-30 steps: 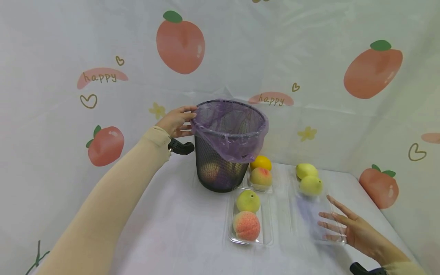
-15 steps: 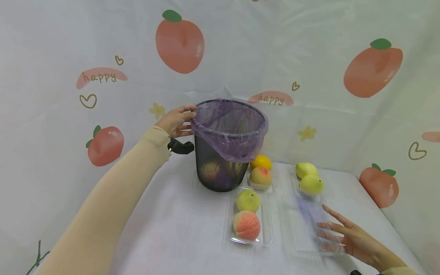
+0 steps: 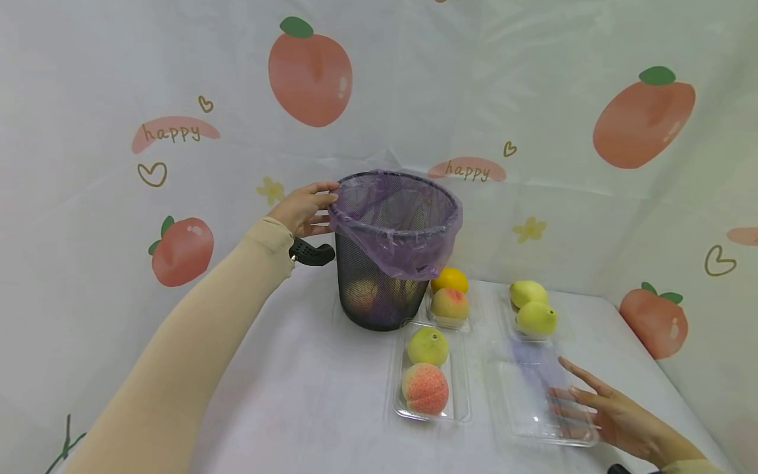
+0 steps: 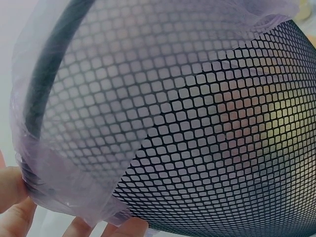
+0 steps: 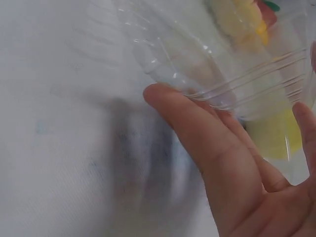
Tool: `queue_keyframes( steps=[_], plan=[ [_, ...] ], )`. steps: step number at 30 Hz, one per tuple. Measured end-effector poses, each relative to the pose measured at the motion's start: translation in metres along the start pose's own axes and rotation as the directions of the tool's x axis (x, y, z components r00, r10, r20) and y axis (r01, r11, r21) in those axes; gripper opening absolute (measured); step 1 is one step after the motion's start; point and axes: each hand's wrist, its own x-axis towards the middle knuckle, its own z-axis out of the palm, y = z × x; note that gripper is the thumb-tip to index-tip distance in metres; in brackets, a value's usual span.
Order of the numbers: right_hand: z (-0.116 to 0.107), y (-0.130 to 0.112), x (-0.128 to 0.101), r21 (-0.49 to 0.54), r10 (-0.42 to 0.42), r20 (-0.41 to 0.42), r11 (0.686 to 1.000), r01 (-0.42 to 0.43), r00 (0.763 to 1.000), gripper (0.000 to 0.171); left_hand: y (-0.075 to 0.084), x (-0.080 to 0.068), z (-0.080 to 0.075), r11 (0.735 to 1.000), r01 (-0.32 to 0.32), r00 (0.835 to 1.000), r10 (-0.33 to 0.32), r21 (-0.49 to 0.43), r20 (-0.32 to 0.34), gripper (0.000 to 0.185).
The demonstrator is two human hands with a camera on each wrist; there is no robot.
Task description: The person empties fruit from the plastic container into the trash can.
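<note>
In the head view, a black wire-mesh wastebasket [image 3: 381,270] with a purple bag [image 3: 414,253] over its rim stands on the table. My left hand [image 3: 302,207] touches its left rim with spread, fairly straight fingers. The left wrist view shows fingertips [image 4: 132,226] against the bag-covered edge of the mesh [image 4: 163,138]. Blurred reddish and yellow fruit shows through it. My right hand [image 3: 622,411] holds a clear plastic box [image 3: 524,395] by its right side; some fingers show through the plastic. In the right wrist view, the thumb [image 5: 197,138] lies at the ribbed box wall [image 5: 247,89].
In front of the wastebasket, a clear box holds a yellow-green fruit [image 3: 428,347] and a peach [image 3: 425,390]. Behind it, another has an orange [image 3: 450,280] and a peach [image 3: 450,305]. Two yellow fruits [image 3: 535,318] sit at the back right. A patterned cloth [image 3: 533,99] hangs behind.
My right hand and the clear box have come slightly down and nearer to me. The left hand stays at the wastebasket's rim.
</note>
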Motion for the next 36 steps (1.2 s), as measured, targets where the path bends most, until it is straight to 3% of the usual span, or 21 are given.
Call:
queue_keyframes(
  steps=[11,23,36],
  plan=[
    [-0.009,0.001,-0.006,-0.032,0.050,-0.097,0.998,-0.054,0.994,0.051,0.000,0.000,-0.001,1.000,-0.003,1.000,0.003,0.013,0.004,0.046],
    [-0.020,0.002,-0.009,-0.065,0.059,-0.093,0.996,-0.065,0.994,0.052,0.001,-0.001,0.000,1.000,0.000,1.000,0.000,0.005,0.002,0.047],
    [-0.022,0.002,-0.007,-0.064,0.081,-0.142,0.994,-0.090,0.987,0.051,0.001,-0.001,0.001,1.000,0.003,1.000,-0.003,0.010,-0.002,0.046]
  ],
)
